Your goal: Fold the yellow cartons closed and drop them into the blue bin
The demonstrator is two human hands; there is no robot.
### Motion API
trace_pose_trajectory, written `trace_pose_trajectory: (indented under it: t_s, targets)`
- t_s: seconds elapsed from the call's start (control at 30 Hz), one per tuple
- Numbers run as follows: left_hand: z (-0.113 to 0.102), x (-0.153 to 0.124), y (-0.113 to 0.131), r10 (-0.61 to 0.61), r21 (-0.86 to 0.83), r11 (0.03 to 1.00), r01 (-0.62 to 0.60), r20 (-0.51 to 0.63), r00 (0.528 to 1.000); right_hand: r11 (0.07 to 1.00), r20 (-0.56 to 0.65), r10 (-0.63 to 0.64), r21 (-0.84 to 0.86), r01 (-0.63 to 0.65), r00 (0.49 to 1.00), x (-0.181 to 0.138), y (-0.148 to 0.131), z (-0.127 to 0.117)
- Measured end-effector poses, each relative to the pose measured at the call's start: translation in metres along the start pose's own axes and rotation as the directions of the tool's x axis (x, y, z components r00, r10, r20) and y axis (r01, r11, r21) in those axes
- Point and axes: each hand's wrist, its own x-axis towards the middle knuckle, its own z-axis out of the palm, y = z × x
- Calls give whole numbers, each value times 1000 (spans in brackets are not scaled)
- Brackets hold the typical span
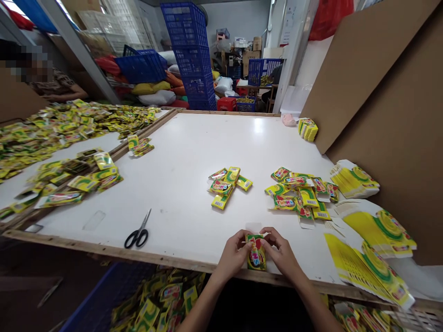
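Observation:
A small yellow-and-green printed carton [256, 256] stands between my hands at the table's front edge, a white flap sticking out at its far end. My left hand [237, 251] pinches its left side near the top. On the opposite side, my right hand [277, 249] grips it with thumb and fingers. Ahead of my hands lies a small group of similar cartons [221, 186]. A larger heap of cartons [304, 196], some with white flaps open, is to the right. Fanned stacks of flat cartons [377, 228] spread along the right edge.
Black-handled scissors [137, 236] lie on the white table [194, 143] at left. Many cartons [69, 124] cover the neighbouring table, where a person [51, 83] sits. A blue crate [100, 295] of cartons is below the front edge. Cardboard sheets [374, 69] lean at right.

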Motion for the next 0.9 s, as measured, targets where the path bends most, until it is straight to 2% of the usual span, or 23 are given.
trace_pose_trajectory:
  t_s: [0.07, 0.23, 0.43, 0.57, 0.73, 0.9]
  targets:
    - [7, 4, -1, 38, -2, 999, -38, -12, 999, 999, -18, -15, -33, 15, 1000, 1, 2, -2]
    - [16, 9, -4, 67, -112, 991, -71, -38, 997, 999, -198, -13, 32, 20, 980, -1, 11, 3]
    - [12, 4, 5, 82, 70, 994, -78, -56, 995, 996, -137, -93, -13, 93, 986, -2, 4, 3]
    - [18, 0, 6, 88, 54, 995, -81, -130, 988, 995, -167, -103, -32, 99, 981, -4, 2, 5]
    - [24, 4, 5, 26, 28, 999, -20, -215, 976, 1000, -207, -16, -30, 10, 978, -2, 1, 8]
    - [25, 12, 9, 6, 53, 999, 7, -247, 969, 998, -243, 50, 35, -43, 969, 5, -4, 9]
